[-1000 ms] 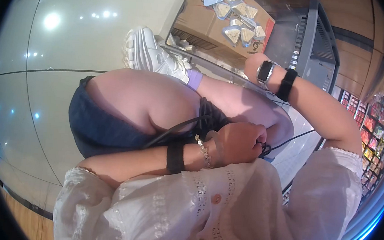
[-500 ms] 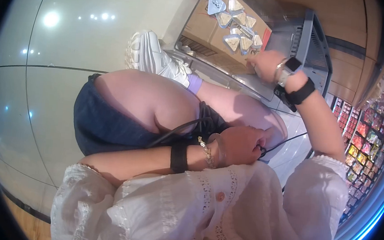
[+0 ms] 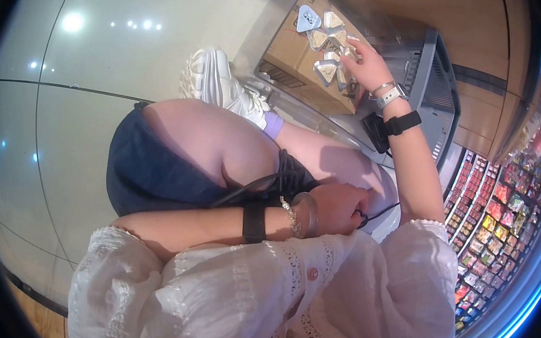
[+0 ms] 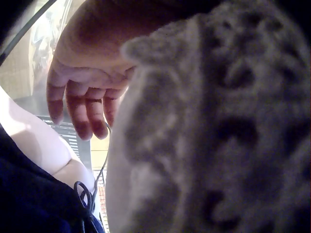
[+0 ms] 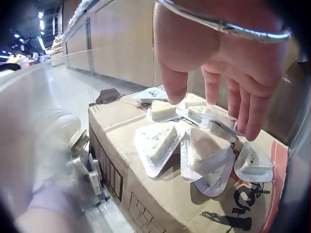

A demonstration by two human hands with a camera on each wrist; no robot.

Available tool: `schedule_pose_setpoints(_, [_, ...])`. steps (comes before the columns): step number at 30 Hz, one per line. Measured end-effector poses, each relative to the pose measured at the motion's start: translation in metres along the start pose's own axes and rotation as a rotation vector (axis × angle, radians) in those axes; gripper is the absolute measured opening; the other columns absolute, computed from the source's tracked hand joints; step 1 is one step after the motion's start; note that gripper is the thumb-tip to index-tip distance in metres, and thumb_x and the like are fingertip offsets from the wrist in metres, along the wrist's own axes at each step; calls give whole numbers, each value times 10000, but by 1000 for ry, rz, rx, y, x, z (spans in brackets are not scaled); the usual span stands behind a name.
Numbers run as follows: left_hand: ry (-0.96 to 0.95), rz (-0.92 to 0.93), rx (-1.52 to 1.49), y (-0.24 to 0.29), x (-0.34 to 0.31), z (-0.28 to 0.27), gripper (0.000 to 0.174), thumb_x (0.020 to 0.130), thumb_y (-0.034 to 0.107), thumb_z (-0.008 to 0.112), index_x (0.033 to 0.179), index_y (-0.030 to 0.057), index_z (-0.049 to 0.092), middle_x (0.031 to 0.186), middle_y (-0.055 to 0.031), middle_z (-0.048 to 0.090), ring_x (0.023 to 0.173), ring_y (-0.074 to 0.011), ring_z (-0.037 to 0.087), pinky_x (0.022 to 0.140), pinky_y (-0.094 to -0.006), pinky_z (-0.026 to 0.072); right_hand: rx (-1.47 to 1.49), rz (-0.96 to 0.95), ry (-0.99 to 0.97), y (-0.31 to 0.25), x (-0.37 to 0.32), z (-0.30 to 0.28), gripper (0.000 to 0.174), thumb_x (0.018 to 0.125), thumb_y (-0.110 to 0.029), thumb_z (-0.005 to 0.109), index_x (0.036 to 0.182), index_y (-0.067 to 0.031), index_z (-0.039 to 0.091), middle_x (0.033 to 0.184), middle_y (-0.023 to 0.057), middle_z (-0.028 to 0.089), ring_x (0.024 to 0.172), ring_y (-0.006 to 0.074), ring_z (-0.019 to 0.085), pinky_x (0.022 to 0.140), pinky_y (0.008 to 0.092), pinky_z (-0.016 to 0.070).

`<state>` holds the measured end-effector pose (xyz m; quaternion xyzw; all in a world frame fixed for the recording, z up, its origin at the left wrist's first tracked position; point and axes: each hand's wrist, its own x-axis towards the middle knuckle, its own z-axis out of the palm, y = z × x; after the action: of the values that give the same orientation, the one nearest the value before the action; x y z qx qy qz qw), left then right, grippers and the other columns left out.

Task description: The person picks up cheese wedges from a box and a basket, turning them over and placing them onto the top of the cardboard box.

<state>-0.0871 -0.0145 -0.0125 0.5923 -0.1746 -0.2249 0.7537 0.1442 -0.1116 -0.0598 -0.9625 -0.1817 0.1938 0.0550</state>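
Observation:
My right hand (image 3: pixel 370 69) reaches over a cardboard box (image 3: pixel 286 49), its fingers extended and slightly bent. Beneath it lie several small triangular packs (image 3: pixel 324 71), each a pale wedge with dark flecks in clear plastic. In the right wrist view the thumb and fingers (image 5: pixel 252 114) hang apart, right at the packs toward the back of the pile. One pack (image 3: pixel 308 19) lies with its printed blue-white lid up. My left hand (image 3: pixel 337 209) is by my knee, loosely curled. In the left wrist view its fingers (image 4: pixel 77 114) dangle, with a thin black cord (image 4: pixel 102 167) passing near the fingertips.
A clear panel (image 3: pixel 300 111) stands along the box's near side. More packs (image 5: pixel 87 165) sit low beside the box. A grey vented unit (image 3: pixel 438 93) is to the right. My white shoe (image 3: pixel 217 79) rests on the tiled floor (image 3: pixel 108 48) at left.
My right hand has moved forward and left, from beside the box's corner to over the triangular packs, its fingers spreading. My left hand stays near the knee.

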Motion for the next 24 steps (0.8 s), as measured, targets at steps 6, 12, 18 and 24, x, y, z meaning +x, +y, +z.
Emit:
schedule_pose_setpoints(6, [-25,-24,-9,0,0,0,159,729,136,530,862,50,542,686,-63,577,695,-221,547,642,-323,431,-83,-35,16,-6,-3,0,436,677,-198,660,1059,-43,518,898,151,581,750,231,587,700,312,466])
schedule_pose_setpoints(12, [-11,-38,11,-1,1,1,160,720,133,530,860,57,544,690,-58,577,721,-221,538,649,-329,431,-145,-17,101,-5,-1,0,300,680,-120,622,950,-15,544,830,140,590,699,257,584,668,319,468])
schedule_pose_setpoints(18, [-4,-12,34,-5,0,3,166,713,139,530,857,58,547,689,-64,576,720,-231,539,642,-331,433,-89,-105,242,-6,-15,-4,193,691,-99,587,877,-46,594,839,142,574,792,312,560,691,377,454])
schedule_pose_setpoints(24, [-112,53,41,-24,13,8,162,720,154,532,852,69,569,674,-84,572,622,-225,562,564,-329,447,7,-224,690,-74,-62,-91,171,756,-76,576,917,-16,578,844,109,592,773,218,589,699,287,460])
